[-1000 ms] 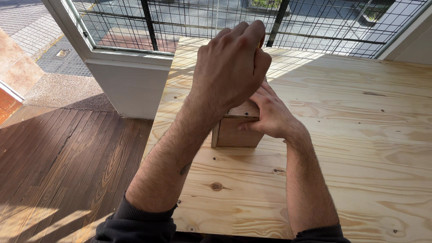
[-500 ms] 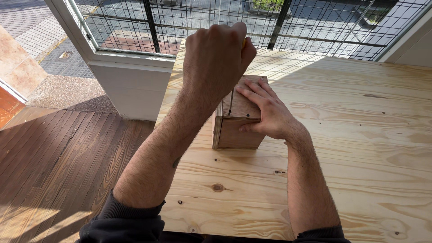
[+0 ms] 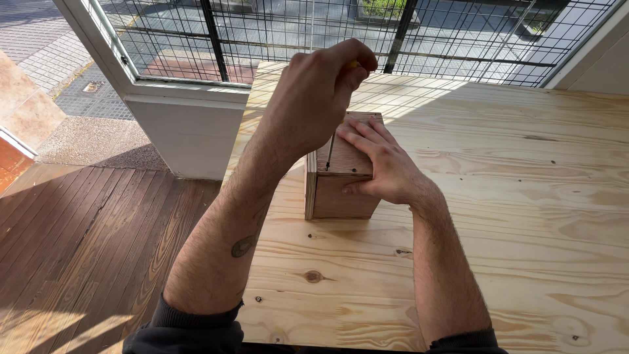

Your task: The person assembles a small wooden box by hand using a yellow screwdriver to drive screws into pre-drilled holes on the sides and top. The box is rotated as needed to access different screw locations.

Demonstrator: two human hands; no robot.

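Two hands work one small wooden box (image 3: pixel 342 180), which stands on the pale pine surface (image 3: pixel 524 216) near its left edge. The right hand (image 3: pixel 383 164) lies flat over the box top, fingers (image 3: pixel 359 136) spread, thumb against the front face, pinning it. The left hand (image 3: pixel 321 98) is fisted above the slot in the top, closed on a slim yellow-tipped tool (image 3: pixel 353 64) (mostly hidden). Best to keep the right palm pressing straight down so the box cannot twist. No labels or packages show.
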